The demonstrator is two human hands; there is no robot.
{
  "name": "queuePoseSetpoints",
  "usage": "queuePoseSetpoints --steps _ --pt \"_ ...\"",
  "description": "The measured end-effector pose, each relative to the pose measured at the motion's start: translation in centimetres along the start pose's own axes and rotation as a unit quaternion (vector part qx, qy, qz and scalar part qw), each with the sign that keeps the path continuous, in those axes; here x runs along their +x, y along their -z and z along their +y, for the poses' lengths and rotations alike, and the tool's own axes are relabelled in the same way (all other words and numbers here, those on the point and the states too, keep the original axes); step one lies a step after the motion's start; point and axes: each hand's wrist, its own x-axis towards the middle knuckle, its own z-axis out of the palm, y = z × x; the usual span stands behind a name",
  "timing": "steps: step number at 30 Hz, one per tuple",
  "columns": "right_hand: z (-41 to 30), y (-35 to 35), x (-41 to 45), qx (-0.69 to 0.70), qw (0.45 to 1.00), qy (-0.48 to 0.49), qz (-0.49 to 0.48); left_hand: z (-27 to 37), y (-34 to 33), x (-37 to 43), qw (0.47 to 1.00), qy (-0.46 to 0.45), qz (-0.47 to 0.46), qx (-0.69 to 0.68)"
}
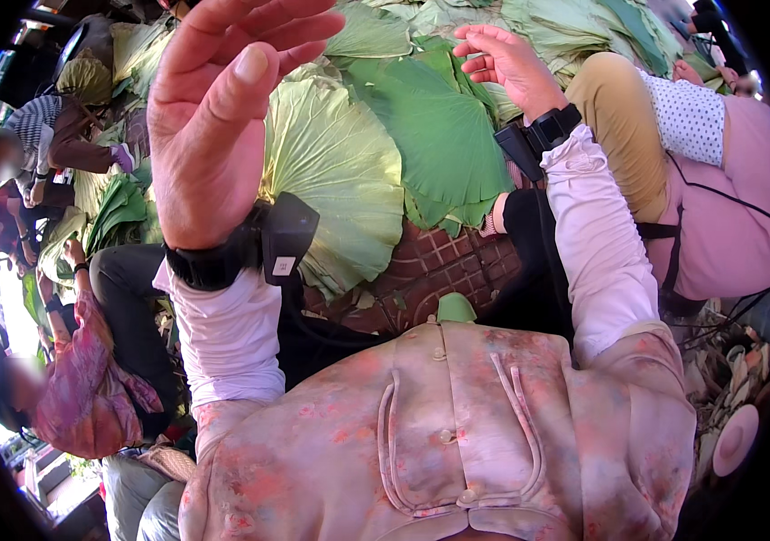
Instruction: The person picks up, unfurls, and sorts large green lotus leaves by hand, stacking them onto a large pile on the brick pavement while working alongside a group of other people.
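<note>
My left hand (212, 128) is raised close to the camera, palm showing, fingers apart and holding nothing. Behind it a pale green lotus leaf (341, 169) spreads out, its veins fanning from the stalk end. My right hand (519, 73) hovers beside a stack of darker green lotus leaves (435, 128), its fingers loosely bent with nothing between them. Whether it touches any leaf I cannot tell. A black strap with a box-shaped device (288, 233) circles my left wrist, and a similar strapped device (535, 142) sits on my right.
More lotus leaves (581, 30) are heaped beyond my hands. Reddish paving tiles (442, 264) show below the leaves. A person in tan trousers (618, 122) sits close on my right; another in a patterned top (84, 392) works at left. Leaf scraps (730, 379) lie at right.
</note>
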Motion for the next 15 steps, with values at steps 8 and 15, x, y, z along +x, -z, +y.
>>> queuePoseSetpoints --steps 8,15 --pt "0.9 1.0 -0.2 -0.076 0.996 -0.052 0.021 0.5 -6.0 -2.1 0.973 -0.187 0.022 0.134" --pt "1.7 -2.9 2.1 -0.09 0.993 -0.066 -0.045 1.3 -4.0 -2.6 0.965 -0.19 0.051 0.173"
